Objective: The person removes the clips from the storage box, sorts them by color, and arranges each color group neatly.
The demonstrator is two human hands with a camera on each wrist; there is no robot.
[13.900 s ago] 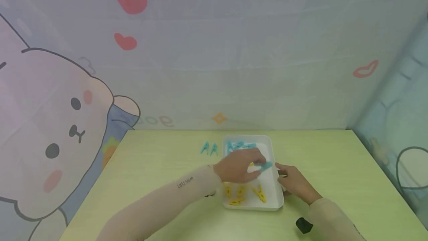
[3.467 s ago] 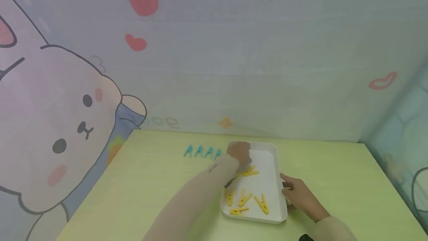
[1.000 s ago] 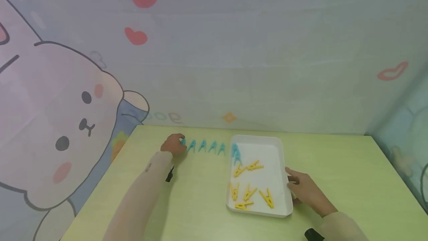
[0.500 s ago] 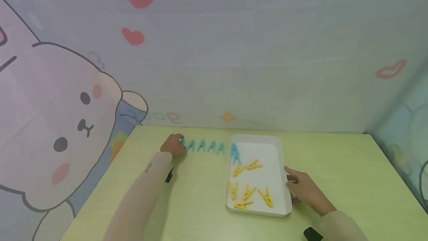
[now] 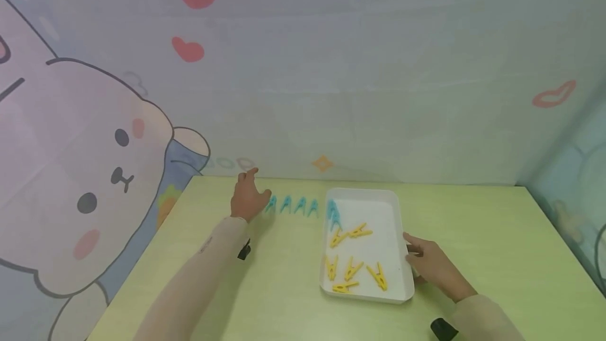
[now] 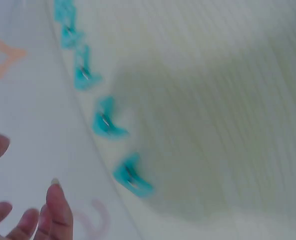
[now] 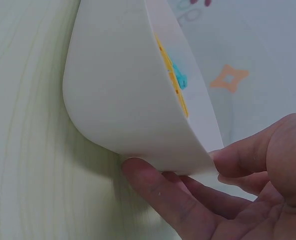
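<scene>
My left hand (image 5: 248,199) is raised beside the left end of a row of blue clothespins (image 5: 300,205), fingers spread and holding nothing. It hides the end of the row in the head view. In the left wrist view, several clothespins (image 6: 106,120) lie spaced out on the table, apart from the fingers (image 6: 60,212). My right hand (image 5: 433,264) grips the right side of a white tray (image 5: 404,278); the right wrist view shows fingers at its rim and lower edge. Inside the tray, blue clothespins (image 5: 334,214) overlap at the upper left, and several yellow clothespins (image 5: 352,270) lie spread below.
The pale green table (image 5: 270,288) runs back to a printed cloth backdrop (image 5: 360,72). The tray's raised walls stand between the row and my right hand. A black object (image 5: 443,329) sits by my right sleeve.
The row has grown leftward from two blue clothespins, with fewer blue ones in the tray. Just now my left hand let go of the leftmost one and lifted, fingers spreading. My right hand stays put.
</scene>
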